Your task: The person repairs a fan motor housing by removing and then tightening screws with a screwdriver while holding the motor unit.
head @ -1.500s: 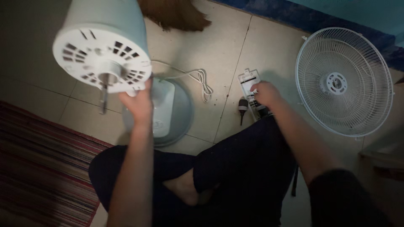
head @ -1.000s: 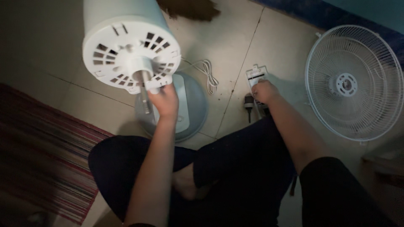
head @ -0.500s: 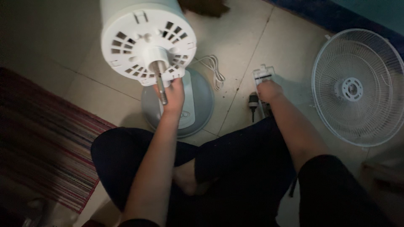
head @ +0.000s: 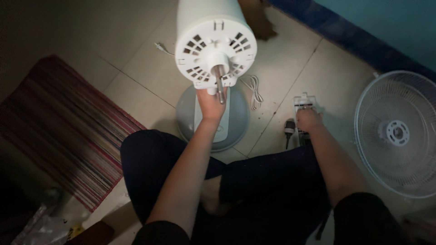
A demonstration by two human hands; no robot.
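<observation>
Two hands working on a stripped fan. Left hand (head: 210, 103) is gripping the underside of the white plastic motor housing (head: 213, 34), smooth drum w/ slotted vents; fingers wrapping its lower edge, bare metal shaft (head: 219, 86) sticking out just above the knuckles. Round grey base (head: 238, 118) is lying beneath that hand. Right hand (head: 309, 120) is resting on the tile floor (head: 136, 68), fingers curled over a small white part (head: 303, 100) – grip unclear, hand is covering it. Dark-handled tool (head: 289, 129) just left of those fingers. White wire grille (head: 399, 134) lying well right, edge cut off. Striped woven rug (head: 59, 131) far left, dim.
</observation>
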